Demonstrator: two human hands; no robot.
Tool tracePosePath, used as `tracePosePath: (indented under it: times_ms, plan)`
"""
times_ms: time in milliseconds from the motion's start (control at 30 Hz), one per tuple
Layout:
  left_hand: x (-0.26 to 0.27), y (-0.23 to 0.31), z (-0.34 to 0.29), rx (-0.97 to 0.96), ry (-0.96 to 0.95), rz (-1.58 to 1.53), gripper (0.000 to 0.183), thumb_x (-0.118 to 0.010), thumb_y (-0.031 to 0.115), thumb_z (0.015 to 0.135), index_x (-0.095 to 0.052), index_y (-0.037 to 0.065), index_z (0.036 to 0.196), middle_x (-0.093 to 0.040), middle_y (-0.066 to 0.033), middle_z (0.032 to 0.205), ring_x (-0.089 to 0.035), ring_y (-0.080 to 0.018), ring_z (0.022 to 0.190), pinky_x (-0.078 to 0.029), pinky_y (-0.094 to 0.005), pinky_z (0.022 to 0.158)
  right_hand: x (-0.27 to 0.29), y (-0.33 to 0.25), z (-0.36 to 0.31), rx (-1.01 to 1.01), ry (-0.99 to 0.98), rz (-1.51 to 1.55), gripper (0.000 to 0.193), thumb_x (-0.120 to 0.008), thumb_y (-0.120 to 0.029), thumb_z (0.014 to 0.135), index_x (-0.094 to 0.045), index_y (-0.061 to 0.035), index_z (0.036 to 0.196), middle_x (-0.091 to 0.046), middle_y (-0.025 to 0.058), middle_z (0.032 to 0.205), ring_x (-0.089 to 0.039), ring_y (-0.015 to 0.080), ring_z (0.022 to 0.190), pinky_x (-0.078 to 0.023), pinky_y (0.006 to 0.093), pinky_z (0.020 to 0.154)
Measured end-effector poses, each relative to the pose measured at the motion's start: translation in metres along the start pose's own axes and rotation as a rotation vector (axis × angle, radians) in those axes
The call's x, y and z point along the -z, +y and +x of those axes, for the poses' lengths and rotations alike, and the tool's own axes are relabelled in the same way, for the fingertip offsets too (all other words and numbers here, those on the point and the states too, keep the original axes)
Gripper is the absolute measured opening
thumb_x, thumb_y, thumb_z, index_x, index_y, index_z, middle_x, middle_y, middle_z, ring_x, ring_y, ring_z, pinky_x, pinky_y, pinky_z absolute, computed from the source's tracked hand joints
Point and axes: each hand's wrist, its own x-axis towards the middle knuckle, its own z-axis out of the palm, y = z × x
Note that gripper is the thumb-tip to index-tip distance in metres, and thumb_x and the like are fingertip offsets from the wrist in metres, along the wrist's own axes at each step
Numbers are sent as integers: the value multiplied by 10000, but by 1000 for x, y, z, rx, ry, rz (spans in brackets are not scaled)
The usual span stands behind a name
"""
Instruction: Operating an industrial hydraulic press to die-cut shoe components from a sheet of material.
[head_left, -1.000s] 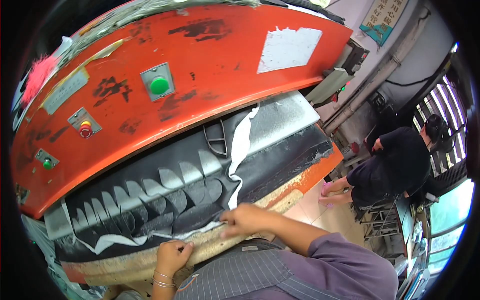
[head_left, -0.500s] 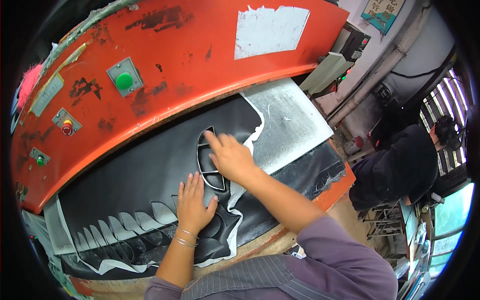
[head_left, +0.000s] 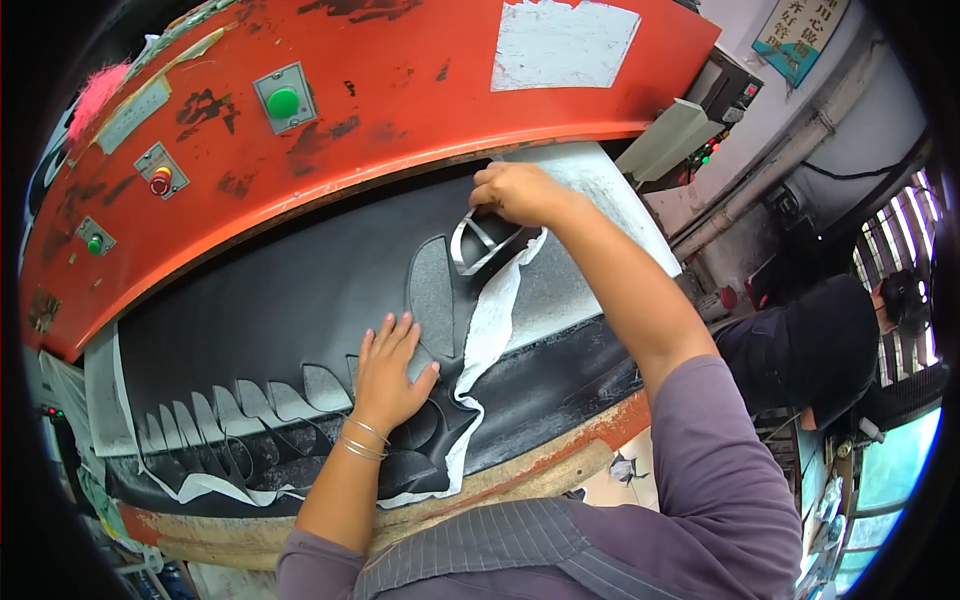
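A black sheet with a pale underside [head_left: 270, 260], perhaps leather or synthetic leather, is spread on the press bed. My left hand [head_left: 390, 375] lies on it, fingers stretched out and holding nothing. My right hand [head_left: 525, 193] is closed on a curved metal cutting die [head_left: 462, 252] with crossbars inside, at the sheet's far right edge. Part of the die is hidden by the hand. Between the hands, a grey leaf-shaped cut area [head_left: 432, 295] shows in the sheet. Several similar grey cut shapes [head_left: 290, 400] run in a row left of my left hand.
The orange press beam [head_left: 400, 90], with green buttons [head_left: 283, 103] and a red knob [head_left: 161, 181], stands close behind the sheet. A whitish board [head_left: 590, 200] extends to the right. A wooden edge [head_left: 560, 485] runs along the front. Another person [head_left: 800, 340] is at the right.
My right hand has taken hold of the cutting die and carried it up and right, uncovering the grey leaf-shaped area. My left hand stays flat on the sheet. The view has shifted slightly.
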Motion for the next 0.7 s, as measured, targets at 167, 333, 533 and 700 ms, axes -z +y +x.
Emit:
tracePosePath:
  times_ms: [167, 333, 533, 700]
  plan:
    - [-12, 11, 35, 109, -11, -306, 598, -662, 300, 809, -487, 16, 1305, -473, -193, 1391, -380, -342, 1345, -234, -471, 1123, -31, 9, 10, 31, -156, -63, 127, -614, -157, 792, -713, -168, 870, -634, 25, 907, -605, 235, 961, -512, 377, 765]
    - [-35, 19, 62, 152, 2, -241, 767, -634, 248, 798, -277, -43, 1412, -413, -219, 1434, -325, -321, 1382, -148, -450, 1154, -65, 16, -17, -200, 219, 206, 335, -642, -262, 838, -649, -126, 1144, -639, 97, 1159, -566, 309, 1107, -472, 399, 924]
    - [-36, 30, 72, 170, -39, -187, 829, -598, 207, 764, -193, -83, 1427, -395, -179, 1462, -312, -282, 1393, -104, -434, 1167, -89, 42, -102, -545, 200, 524, 668, -684, -238, 841, -397, -74, 1422, -529, 215, 1311, -522, 351, 1188, -390, 389, 1019]
    - [-36, 18, 67, 183, -38, -299, 800, -608, 189, 761, -218, -58, 1414, -459, -152, 1425, -551, -265, 1176, -136, -433, 1163, -77, 21, -91, -689, 258, 655, 592, -725, -142, 782, -510, -83, 1331, -561, 172, 1292, -536, 335, 1165, -364, 386, 1045]
